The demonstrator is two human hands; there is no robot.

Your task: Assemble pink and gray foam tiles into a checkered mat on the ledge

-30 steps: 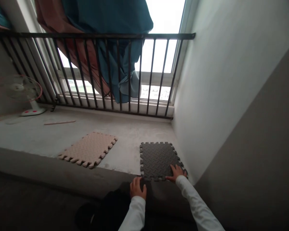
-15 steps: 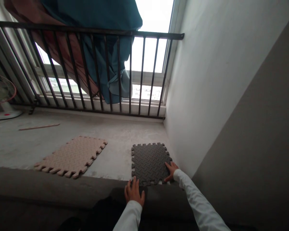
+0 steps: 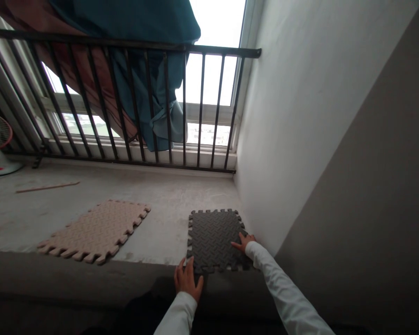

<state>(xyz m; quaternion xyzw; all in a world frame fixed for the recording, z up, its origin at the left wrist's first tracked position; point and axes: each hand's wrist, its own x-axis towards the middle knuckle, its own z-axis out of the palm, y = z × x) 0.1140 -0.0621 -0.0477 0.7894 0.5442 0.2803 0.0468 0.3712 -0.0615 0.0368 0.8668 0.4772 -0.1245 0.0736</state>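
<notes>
In the head view, a dark grey diamond-tread foam puzzle mat (image 3: 214, 241) is laid on a concrete floor (image 3: 167, 195). A left hand (image 3: 187, 279) with spread fingers is placed at the mat's 7 o'clock corner, and a right hand (image 3: 243, 242) with spread fingers is pressed on at 4 o'clock. A beige foam puzzle mat (image 3: 94, 231) is seen at 9 o'clock, well apart.

We see from a single camera on our head, facing forward and down, with our left hand (image 3: 187, 279) and right hand (image 3: 243, 242) close below us, the floor (image 3: 160, 228) just beyond them, and a railing (image 3: 125, 44) and window (image 3: 212, 28) farther off.
</notes>
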